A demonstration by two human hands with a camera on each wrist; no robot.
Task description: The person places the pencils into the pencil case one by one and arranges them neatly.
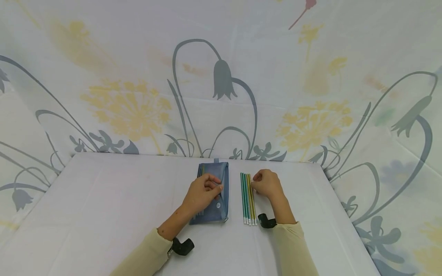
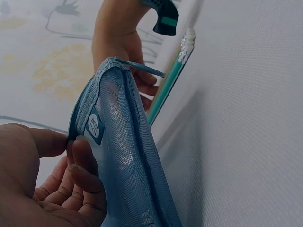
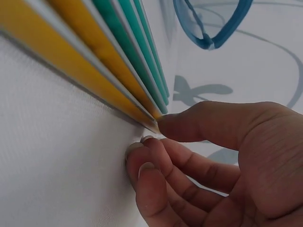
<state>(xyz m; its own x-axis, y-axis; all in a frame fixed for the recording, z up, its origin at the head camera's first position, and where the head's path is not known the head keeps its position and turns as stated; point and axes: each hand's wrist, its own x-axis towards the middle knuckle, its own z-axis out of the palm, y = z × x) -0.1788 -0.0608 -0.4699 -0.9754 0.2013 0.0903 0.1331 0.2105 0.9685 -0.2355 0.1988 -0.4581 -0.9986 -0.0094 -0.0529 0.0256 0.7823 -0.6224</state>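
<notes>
A blue mesh pencil case (image 1: 211, 218) lies on the table in the head view, with a zip and a small white round label (image 2: 93, 126). My left hand (image 1: 203, 193) pinches its edge between thumb and index finger; the other fingers curl loosely. Thin dark sticks show at the case's left side. To its right, several green and yellow pencils (image 1: 246, 199) lie in a row, their white erasers toward me. My right hand (image 1: 268, 184) is beside the outer yellow pencil (image 3: 90, 71). Its thumb touches the far end, and its bent fingers are spread slightly apart from the thumb.
A white cloth covers the table (image 1: 103, 199). Behind it and at both sides hangs a floral-printed cloth (image 1: 259, 57). Each wrist wears a black camera mount (image 1: 183, 246). A blue loop (image 3: 215, 40) of the case shows in the right wrist view.
</notes>
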